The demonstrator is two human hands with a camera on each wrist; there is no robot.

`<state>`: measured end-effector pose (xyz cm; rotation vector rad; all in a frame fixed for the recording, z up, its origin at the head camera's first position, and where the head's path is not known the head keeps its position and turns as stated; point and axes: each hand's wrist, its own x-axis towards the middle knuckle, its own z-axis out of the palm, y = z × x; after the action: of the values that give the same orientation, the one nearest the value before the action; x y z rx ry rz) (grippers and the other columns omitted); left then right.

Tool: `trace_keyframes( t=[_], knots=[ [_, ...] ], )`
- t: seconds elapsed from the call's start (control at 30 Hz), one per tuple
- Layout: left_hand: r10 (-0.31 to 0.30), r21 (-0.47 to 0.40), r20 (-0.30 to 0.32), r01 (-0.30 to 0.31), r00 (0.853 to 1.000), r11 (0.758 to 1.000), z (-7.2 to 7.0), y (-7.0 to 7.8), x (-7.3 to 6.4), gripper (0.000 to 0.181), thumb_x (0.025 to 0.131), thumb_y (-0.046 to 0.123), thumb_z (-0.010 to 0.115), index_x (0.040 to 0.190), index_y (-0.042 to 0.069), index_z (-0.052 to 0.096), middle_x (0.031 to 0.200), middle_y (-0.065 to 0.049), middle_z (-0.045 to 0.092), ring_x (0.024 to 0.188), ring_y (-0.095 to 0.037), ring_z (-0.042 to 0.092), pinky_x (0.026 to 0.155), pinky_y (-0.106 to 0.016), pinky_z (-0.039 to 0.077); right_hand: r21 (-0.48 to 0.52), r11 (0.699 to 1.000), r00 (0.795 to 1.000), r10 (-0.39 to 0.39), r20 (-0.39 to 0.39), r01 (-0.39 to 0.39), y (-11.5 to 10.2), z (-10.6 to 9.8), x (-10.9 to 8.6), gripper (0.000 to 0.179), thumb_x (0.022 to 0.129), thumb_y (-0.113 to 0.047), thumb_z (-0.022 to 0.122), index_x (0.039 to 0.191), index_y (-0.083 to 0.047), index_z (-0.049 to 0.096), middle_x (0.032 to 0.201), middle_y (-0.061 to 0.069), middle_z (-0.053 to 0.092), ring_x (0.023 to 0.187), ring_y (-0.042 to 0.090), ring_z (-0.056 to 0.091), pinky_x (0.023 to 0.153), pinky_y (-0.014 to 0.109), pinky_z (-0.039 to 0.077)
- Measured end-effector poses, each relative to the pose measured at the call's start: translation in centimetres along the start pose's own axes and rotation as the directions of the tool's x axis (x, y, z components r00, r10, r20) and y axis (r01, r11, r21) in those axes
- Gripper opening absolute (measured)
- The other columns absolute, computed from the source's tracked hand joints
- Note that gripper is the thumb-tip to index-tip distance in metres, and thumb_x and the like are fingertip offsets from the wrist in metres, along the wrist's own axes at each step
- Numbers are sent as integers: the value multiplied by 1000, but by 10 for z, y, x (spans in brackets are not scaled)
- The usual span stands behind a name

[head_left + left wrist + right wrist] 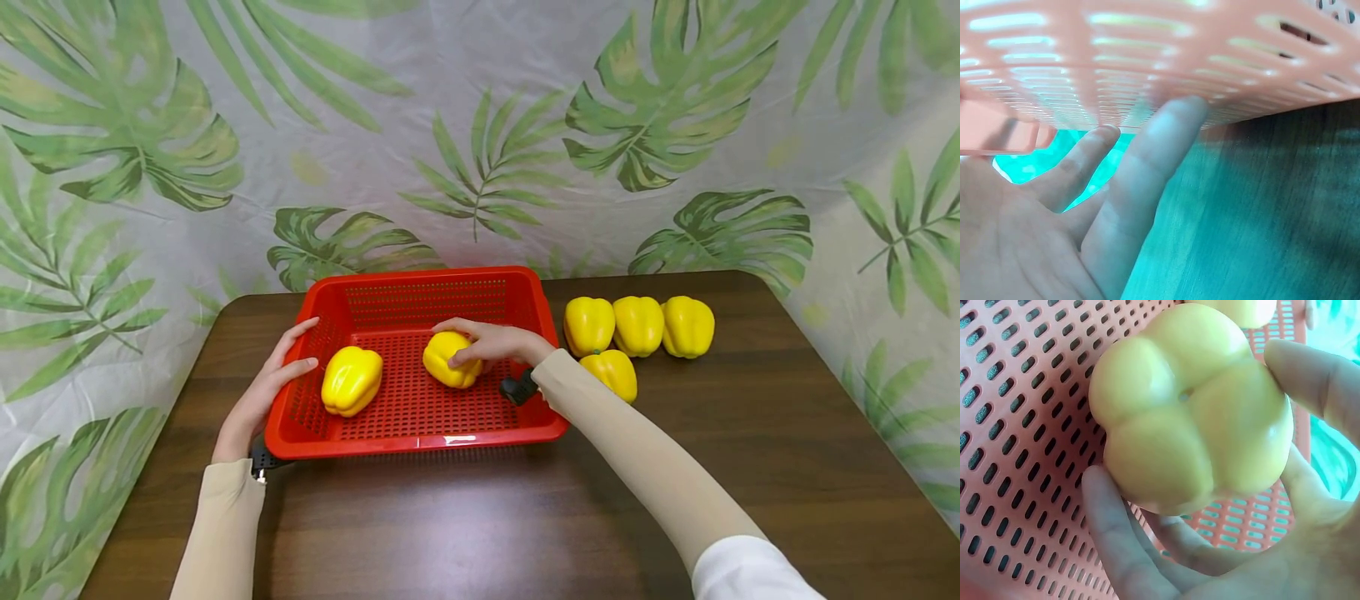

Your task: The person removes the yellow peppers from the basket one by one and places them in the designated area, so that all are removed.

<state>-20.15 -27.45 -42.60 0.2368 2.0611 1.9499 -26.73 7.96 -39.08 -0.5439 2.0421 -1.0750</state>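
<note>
A red perforated plastic basket [420, 442] stands on the table. My left hand [266, 392] holds its left side, thumb lying over the rim. In the left wrist view, fingers [1141, 175] of that hand reach along the outside of the slotted wall. Inside the basket, my right hand [495, 343] grips a yellow bell pepper [447, 367] above the right half of the floor. The right wrist view shows this pepper's lobed end [1191, 419] between thumb and fingers. Another yellow bell pepper [352, 382] lies in the basket's left half.
Right of the basket, several more yellow bell peppers [637, 325] sit close together on the dark wooden table [750, 433]. One nearer pepper [615, 373] is partly hidden by the right forearm. A leaf-patterned cloth [510, 167] hangs behind the table.
</note>
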Motion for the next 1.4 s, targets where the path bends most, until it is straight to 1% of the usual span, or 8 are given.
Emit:
trace_keyframes(
  t=[0.23,0.4,0.53,0.77,1.03,1.2,1.27,1.4],
  knots=[
    [-1,1,2,1,1000,1000,1,0,0,60,101,20,45,152,28,16,150,-16,15,117,-19,47,86,-37,52,87,996,998,-8,-60,13,1,-1,-1,60,87,-15,66,140,-20,38,124,15,43,99,27,50,83,49,51],
    [-5,5,-1,5,1000,1000,1,1,-1,60,101,20,45,152,27,16,150,-16,15,116,-20,47,86,-36,52,147,988,995,-37,-92,50,0,-3,-8,60,88,-12,65,140,-19,37,123,17,45,101,29,50,85,50,50],
    [-11,12,-7,11,1000,1000,1,1,-1,60,101,20,46,152,28,17,150,-15,15,116,-19,47,85,-34,52,164,983,990,-62,-124,82,-4,-6,-16,58,89,-13,64,140,-19,36,125,16,43,103,29,48,86,48,50],
    [-13,14,-8,13,1000,1000,2,2,-1,60,100,20,46,152,29,16,151,-16,14,116,-18,47,86,-34,52,178,978,981,-79,-175,110,-5,-11,-26,60,89,-17,66,141,-21,35,123,16,46,99,29,52,89,58,44],
    [-20,18,-9,20,1000,1000,2,3,-1,60,101,21,46,152,30,16,151,-15,15,117,-19,47,86,-35,52,185,969,966,-116,-232,161,0,-17,-39,62,89,-18,67,141,-20,35,125,16,44,102,30,51,86,57,47],
    [-16,21,-8,16,1000,1000,2,3,-1,60,101,21,46,152,29,16,151,-16,15,116,-19,48,86,-35,52,190,964,960,-136,-245,185,2,-19,-49,63,88,-19,68,142,-20,35,127,15,43,106,31,52,82,48,52],
    [-19,24,-11,19,1000,1000,2,3,-2,60,101,22,46,152,29,17,151,-15,15,116,-18,48,86,-35,52,186,963,957,-144,-251,194,2,-21,-53,63,88,-19,68,142,-20,35,128,15,42,109,31,49,81,44,53],
    [-22,21,-15,22,1000,1000,2,3,-2,60,101,21,46,152,28,17,150,-15,15,117,-19,46,86,-34,52,184,958,952,-167,-256,218,3,-24,-61,62,90,-18,66,143,-20,35,133,13,38,118,31,41,81,42,53]
  ],
)
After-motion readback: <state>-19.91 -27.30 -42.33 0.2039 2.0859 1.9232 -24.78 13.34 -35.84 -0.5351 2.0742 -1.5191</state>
